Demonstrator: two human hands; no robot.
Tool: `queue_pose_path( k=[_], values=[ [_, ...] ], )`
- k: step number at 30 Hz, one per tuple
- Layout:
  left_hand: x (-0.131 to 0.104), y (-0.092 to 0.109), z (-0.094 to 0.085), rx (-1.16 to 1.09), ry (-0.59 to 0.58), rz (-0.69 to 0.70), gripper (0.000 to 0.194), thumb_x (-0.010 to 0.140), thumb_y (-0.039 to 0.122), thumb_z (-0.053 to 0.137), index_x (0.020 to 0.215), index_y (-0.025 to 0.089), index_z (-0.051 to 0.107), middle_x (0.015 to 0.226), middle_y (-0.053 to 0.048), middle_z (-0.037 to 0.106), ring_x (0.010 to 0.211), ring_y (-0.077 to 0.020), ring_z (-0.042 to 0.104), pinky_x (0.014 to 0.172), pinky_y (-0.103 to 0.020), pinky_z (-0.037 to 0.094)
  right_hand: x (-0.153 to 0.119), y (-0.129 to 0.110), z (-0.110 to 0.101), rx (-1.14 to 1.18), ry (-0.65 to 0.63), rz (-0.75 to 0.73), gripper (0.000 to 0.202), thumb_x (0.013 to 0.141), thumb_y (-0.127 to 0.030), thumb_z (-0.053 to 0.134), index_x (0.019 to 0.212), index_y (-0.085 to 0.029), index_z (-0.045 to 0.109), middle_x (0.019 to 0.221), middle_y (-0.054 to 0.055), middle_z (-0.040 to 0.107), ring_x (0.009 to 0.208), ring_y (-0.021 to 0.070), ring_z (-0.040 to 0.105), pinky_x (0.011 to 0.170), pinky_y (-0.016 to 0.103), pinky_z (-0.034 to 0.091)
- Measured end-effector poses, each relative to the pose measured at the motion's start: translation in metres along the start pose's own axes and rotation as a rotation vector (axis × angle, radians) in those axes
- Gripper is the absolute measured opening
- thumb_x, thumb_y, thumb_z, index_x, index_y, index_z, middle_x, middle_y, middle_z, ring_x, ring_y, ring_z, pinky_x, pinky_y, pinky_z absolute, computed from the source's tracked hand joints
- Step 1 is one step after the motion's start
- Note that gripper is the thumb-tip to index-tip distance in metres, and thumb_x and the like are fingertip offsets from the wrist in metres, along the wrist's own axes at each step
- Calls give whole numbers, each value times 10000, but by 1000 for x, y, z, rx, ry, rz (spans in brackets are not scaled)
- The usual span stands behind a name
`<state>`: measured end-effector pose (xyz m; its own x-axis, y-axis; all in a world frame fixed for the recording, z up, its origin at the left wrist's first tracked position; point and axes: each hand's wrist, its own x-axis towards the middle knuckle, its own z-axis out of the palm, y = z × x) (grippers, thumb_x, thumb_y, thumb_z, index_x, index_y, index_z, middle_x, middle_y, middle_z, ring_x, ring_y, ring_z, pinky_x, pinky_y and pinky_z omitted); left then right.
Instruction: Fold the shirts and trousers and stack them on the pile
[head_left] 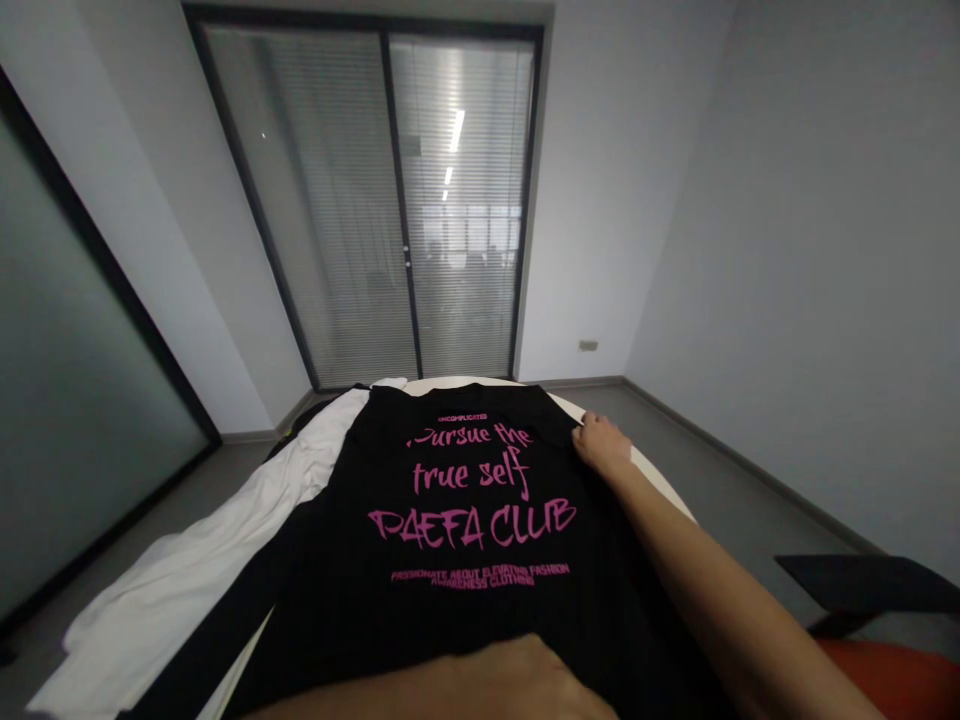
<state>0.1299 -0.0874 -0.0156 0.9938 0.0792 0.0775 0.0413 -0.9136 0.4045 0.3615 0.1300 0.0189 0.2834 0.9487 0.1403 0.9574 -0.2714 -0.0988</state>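
A black long-sleeved shirt (480, 490) with pink lettering lies spread over a pale table, its neckline at the far end. One sleeve (225, 600) runs down along its left side. At the shirt's right shoulder edge, my right hand (602, 442) has its fingers curled onto the black cloth. My left hand (525, 680) is low in the view over the lower part of the shirt. Only its back and knuckles show; the fingers are hidden below the frame edge.
White garments (217, 550) lie along the left side of the table (667, 488). A chair with a black armrest (870, 583) and an orange seat (885, 675) stands at the lower right. Beyond the table are a glass partition with blinds (337, 220) and grey walls.
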Motion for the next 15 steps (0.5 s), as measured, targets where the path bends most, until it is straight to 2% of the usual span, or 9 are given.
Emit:
queue_pose_path(
  k=[2,5,7,10,12,15],
  values=[
    [-13,3,-22,108,118,-97,323,988,450,495,1210,249,616,1142,-33,718,989,-197,691,795,-290,546,-5,-7,7,11,56,-67,430,1006,-372,341,1300,-128,538,1271,211,578,1169,322,573,885,424,489],
    [-31,8,-40,139,191,-192,560,930,522,558,1396,216,499,1418,-94,564,1235,-275,566,1059,-416,442,-11,-12,18,-11,47,-95,391,997,-318,368,1288,-130,548,1264,209,576,1170,339,543,871,438,486],
    [-37,11,-41,143,153,-158,548,995,465,466,1487,233,403,1554,-87,418,1394,-292,416,1156,-463,336,-12,-9,23,-18,48,-121,387,981,-259,385,1313,-141,545,1290,201,569,1181,343,525,882,441,478],
    [-40,14,-36,152,91,-141,477,1052,384,323,1514,277,375,1618,-54,304,1491,-305,248,1198,-528,245,-10,1,26,-5,51,-182,427,963,-196,394,1368,-170,524,1346,167,560,1192,317,518,924,413,461],
    [-39,13,-35,144,76,-177,513,1041,389,353,1539,267,333,1635,-68,255,1506,-328,183,1199,-577,206,-7,11,26,48,64,-244,440,961,-176,383,1378,-161,522,1360,141,572,1192,285,527,979,381,436],
    [-38,9,-35,145,67,-206,597,1002,398,450,1558,242,294,1633,-96,248,1503,-347,171,1185,-606,212,-3,23,26,180,90,-342,431,993,-210,332,1369,-123,524,1358,122,594,1212,240,540,1063,328,381]
  ],
)
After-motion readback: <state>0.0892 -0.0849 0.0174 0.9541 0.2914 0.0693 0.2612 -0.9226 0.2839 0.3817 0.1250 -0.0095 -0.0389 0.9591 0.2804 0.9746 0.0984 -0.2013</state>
